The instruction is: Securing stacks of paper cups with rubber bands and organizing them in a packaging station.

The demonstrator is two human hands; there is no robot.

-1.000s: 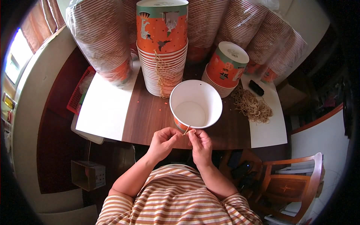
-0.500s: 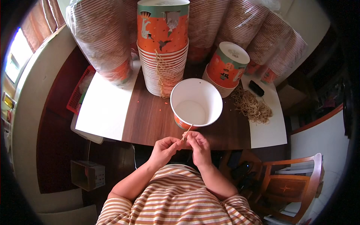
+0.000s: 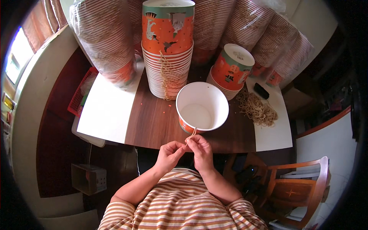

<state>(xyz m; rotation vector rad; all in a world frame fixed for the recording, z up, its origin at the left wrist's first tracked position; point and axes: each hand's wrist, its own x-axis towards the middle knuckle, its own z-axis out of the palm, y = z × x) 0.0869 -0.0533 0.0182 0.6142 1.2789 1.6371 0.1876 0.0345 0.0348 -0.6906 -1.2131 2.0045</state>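
An orange and green paper bucket [image 3: 184, 125], white inside, stands upright and open at the table's near edge. A thin tan cord [image 3: 194, 132] runs from its near rim to my fingers; whether it passes through the wall I cannot tell. My left hand [image 3: 169, 156] pinches the cord low down, thumb against forefinger. Close beside it, my right hand [image 3: 200, 151] is closed on the same cord. Both hands are just in front of the bucket. A tangled heap of tan cords [image 3: 257, 109] lies to the right on a white sheet.
Behind the bucket rises a tall stack of printed paper buckets [image 3: 168, 30], upside down, with knotted cord [image 3: 165, 73] down its side. A shorter stack [image 3: 232, 69] stands right. Plastic-wrapped stacks [image 3: 101, 34] line the back. A black object [image 3: 261, 91] lies near the cords.
The cord now shows as a bent loop above my right fingers, where it was a straight strand. My right hand has shifted slightly. The bucket has moved a little right.
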